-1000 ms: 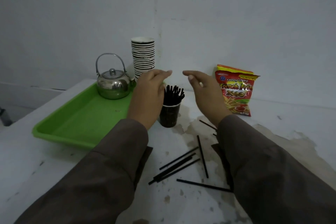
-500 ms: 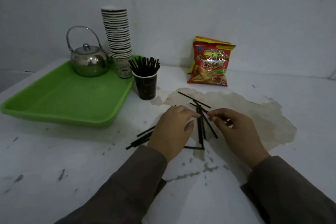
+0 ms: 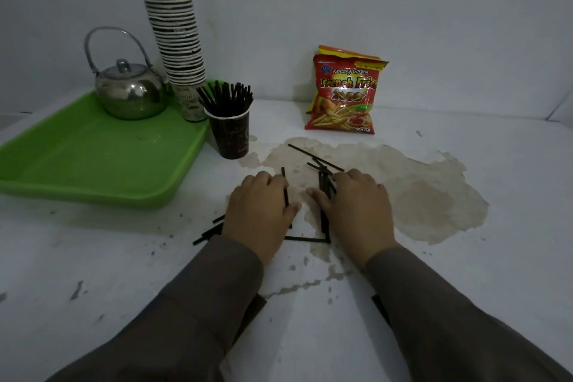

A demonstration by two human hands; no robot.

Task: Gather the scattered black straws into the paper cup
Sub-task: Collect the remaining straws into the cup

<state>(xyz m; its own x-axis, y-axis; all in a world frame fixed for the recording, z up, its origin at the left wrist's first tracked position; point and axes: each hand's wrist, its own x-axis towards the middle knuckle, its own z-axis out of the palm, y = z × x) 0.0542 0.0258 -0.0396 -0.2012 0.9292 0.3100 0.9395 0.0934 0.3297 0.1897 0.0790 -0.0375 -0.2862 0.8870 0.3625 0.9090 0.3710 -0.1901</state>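
Note:
A dark paper cup stands right of the tray, packed with upright black straws. Loose black straws lie on the stained table in front of it. My left hand lies knuckles up over some of them, and a single straw runs between its curled fingers and thumb. My right hand lies beside it, thumb and curled fingers over a small bundle of straws. Two more straws lie just beyond the hands, others stick out left of my left wrist, and one lies crosswise between my wrists.
A green tray at the left holds a steel kettle and a tall stack of paper cups. A red French fries snack bag leans on the wall behind. A brown stain covers the table on the right.
Both hands came down from beside the cup to the loose straws on the table, then closed in on them. The straws near my right hand are now bunched together.

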